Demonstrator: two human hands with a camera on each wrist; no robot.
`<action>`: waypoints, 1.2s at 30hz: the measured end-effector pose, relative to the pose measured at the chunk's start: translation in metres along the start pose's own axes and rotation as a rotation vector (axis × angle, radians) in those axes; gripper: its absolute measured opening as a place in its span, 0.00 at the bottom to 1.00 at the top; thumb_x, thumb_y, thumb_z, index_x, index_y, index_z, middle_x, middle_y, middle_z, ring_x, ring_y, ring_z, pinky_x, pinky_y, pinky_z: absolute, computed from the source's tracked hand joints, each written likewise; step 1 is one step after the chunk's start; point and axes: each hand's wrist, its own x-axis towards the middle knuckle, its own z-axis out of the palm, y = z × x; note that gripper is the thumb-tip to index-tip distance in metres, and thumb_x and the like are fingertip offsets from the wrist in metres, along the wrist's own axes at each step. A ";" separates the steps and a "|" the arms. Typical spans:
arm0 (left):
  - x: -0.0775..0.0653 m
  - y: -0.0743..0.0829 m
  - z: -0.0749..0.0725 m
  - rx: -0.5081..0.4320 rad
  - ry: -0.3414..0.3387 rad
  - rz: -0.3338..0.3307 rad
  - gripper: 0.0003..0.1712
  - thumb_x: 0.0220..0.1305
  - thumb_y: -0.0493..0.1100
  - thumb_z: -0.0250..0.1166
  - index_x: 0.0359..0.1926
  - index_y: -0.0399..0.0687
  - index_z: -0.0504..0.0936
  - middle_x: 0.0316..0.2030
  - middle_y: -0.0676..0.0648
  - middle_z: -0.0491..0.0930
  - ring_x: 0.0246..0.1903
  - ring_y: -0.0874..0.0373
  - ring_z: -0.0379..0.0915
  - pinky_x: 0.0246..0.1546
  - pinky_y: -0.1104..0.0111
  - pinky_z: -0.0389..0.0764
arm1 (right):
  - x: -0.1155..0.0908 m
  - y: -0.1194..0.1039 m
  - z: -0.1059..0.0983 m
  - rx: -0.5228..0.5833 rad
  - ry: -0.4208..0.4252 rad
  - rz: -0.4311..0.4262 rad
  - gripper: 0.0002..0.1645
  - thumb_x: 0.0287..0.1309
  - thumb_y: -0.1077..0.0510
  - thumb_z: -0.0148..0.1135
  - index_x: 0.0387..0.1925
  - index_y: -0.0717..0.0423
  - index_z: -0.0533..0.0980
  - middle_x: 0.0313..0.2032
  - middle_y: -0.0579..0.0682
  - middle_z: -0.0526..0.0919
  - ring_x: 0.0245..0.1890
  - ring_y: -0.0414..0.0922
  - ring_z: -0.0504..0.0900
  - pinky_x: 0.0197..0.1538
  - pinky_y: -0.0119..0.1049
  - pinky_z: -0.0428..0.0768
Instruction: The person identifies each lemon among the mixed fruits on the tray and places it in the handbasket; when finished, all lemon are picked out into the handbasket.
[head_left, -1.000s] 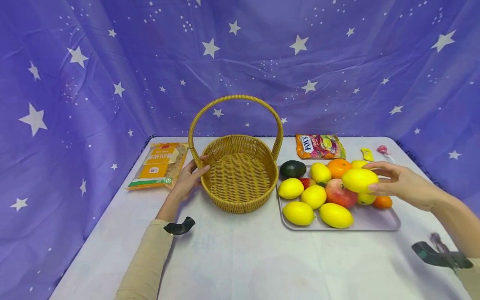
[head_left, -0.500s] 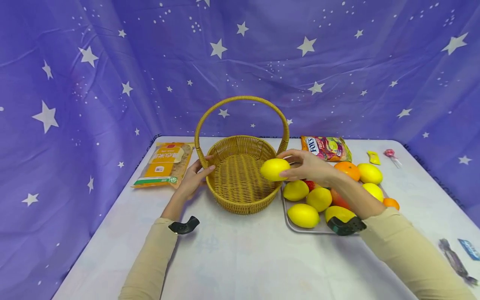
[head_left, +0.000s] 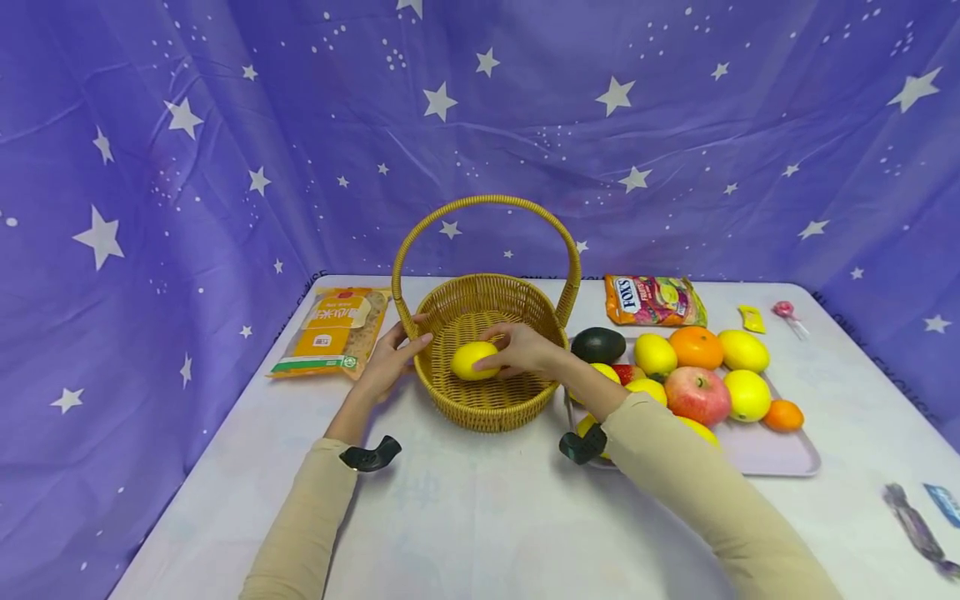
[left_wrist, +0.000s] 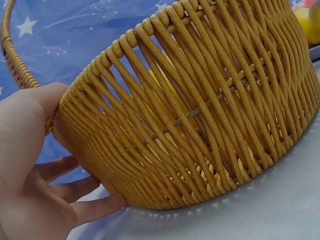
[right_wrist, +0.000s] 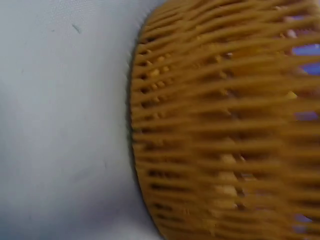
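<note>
A round wicker basket (head_left: 491, 419) with a tall arched handle stands mid-table. My left hand (head_left: 386, 362) holds its left side, thumb at the rim and fingers against the outer wall; the left wrist view shows this hand (left_wrist: 45, 170) close up beside the woven basket (left_wrist: 200, 115). Inside the basket, low over its woven floor, my right hand (head_left: 521, 354) grips a yellow lemon (head_left: 472, 361) between thumb and fingers. Only the basket's wall (right_wrist: 225, 125) and the tabletop fill the right wrist view, blurred, with the right hand hidden behind the weave.
On the right, a tray (head_left: 780, 460) bears several lemons, an apple (head_left: 697, 395), an orange (head_left: 696, 347) and an avocado (head_left: 597, 344). A FOX'S candy bag (head_left: 656, 301) lies behind it, a lollipop (head_left: 783, 309) further right. An orange-labelled food package (head_left: 330, 332) lies left of the basket.
My right hand has carried the lemon leftward from over the tray, past the basket's right rim and down inside. The left hand has stayed at the basket's left side.
</note>
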 end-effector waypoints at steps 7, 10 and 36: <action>-0.001 0.000 0.000 0.025 0.000 0.001 0.32 0.70 0.45 0.59 0.71 0.43 0.61 0.70 0.38 0.56 0.61 0.37 0.64 0.45 0.56 0.81 | 0.012 -0.003 0.023 -0.011 -0.049 0.034 0.31 0.54 0.60 0.72 0.59 0.58 0.71 0.48 0.60 0.75 0.43 0.49 0.79 0.47 0.44 0.82; 0.001 0.000 0.000 0.021 -0.004 -0.003 0.31 0.70 0.45 0.59 0.70 0.44 0.61 0.70 0.39 0.56 0.61 0.37 0.64 0.46 0.55 0.80 | 0.011 -0.004 0.026 0.015 -0.077 0.052 0.30 0.57 0.58 0.70 0.59 0.59 0.71 0.49 0.59 0.74 0.42 0.49 0.80 0.47 0.44 0.82; 0.001 -0.002 -0.001 0.023 0.005 0.014 0.30 0.71 0.44 0.58 0.70 0.44 0.62 0.68 0.38 0.58 0.59 0.38 0.65 0.43 0.58 0.82 | -0.012 -0.012 -0.034 0.110 -0.308 0.076 0.31 0.67 0.59 0.58 0.68 0.61 0.63 0.63 0.65 0.67 0.61 0.62 0.69 0.57 0.53 0.74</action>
